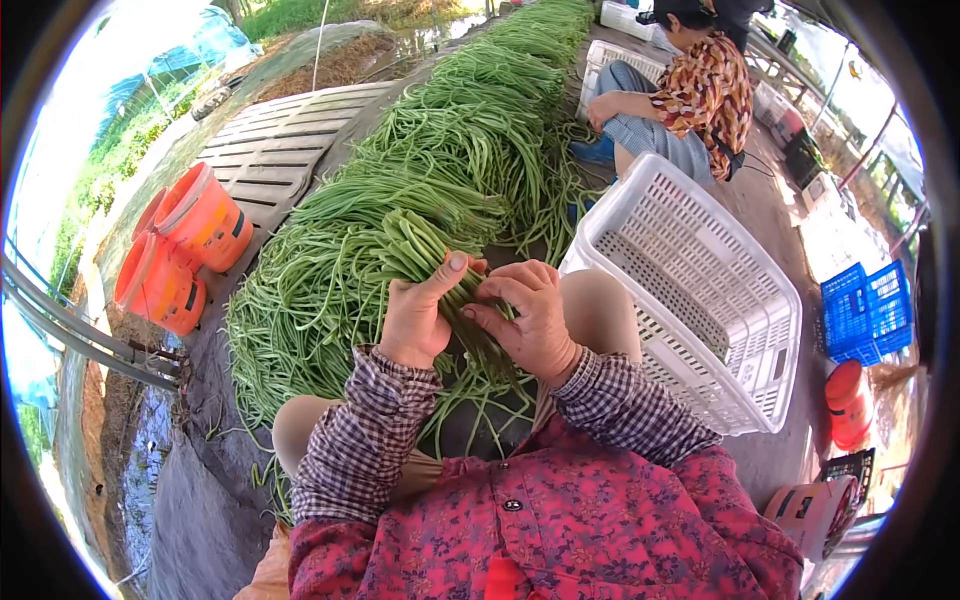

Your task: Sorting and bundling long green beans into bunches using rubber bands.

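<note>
My left hand point(424, 309) grips a bundle of long green vegetable stems point(412, 241), its thumb laid across the top. The pale green ends point up and away, while the darker, thinner ends hang toward my lap. On the bundle's right side is my right hand point(528, 316), its thumb and bent fingers pinching at the stems. What lies between those fingertips is partly hidden. Just beyond both hands begins a long heap of the same stems point(300, 300), running far back along the ground sheet. Loose stems point(480, 409) are scattered between my knees.
A white perforated plastic crate point(675, 292) stands close by my right knee. Orange buckets point(206, 217) sit left of the heap. Ahead on the right, another person point(697, 97) sits beside a white crate point(611, 56). Blue crates point(866, 311) and a red-orange bucket point(849, 405) are farther right.
</note>
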A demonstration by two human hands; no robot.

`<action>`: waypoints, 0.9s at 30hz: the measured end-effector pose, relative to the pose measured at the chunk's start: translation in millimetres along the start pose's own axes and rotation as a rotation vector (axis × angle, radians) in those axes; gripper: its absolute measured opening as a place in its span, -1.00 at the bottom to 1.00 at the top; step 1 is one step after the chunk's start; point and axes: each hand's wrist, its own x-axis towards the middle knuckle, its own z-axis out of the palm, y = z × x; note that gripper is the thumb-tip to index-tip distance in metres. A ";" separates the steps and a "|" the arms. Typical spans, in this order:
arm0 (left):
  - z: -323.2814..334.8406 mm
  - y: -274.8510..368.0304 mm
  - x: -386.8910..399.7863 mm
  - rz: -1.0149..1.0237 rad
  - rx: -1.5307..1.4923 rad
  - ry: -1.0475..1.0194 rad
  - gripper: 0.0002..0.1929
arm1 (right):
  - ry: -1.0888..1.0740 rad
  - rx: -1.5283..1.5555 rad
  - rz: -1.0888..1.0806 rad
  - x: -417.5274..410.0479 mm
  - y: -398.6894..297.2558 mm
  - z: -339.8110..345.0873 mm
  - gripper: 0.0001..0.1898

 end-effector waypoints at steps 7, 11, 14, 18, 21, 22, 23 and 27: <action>0.5 -19.1 2.4 0.158 0.038 -0.020 -0.74 | 0.010 0.220 0.137 -1.8 13.2 14.4 -0.78; -6.2 -11.9 5.7 0.069 0.019 -0.083 -0.74 | -0.160 0.347 0.123 5.4 21.5 3.3 -0.77; -1.4 -8.3 4.4 0.039 0.033 -0.086 -0.75 | -0.181 0.389 0.086 5.1 31.0 1.6 -0.77; -7.1 -9.4 6.4 -0.050 -0.017 -0.092 -0.76 | -0.233 0.437 0.057 6.8 35.9 -3.7 -0.77; -11.0 -5.1 7.1 -0.020 0.049 -0.098 -0.70 | -0.297 0.395 -0.001 10.1 30.4 -12.9 -0.80; -14.4 0.4 8.6 -0.050 0.022 -0.156 -0.64 | -0.344 0.713 0.209 7.5 29.8 -18.4 -0.82; -15.8 4.4 10.1 -0.080 -0.004 -0.212 -0.57 | -0.387 1.030 0.422 5.4 30.9 -22.8 -0.85; -16.0 14.5 14.1 -0.013 -0.155 -0.596 -0.39 | -0.438 0.801 0.450 7.5 34.9 -15.0 -0.54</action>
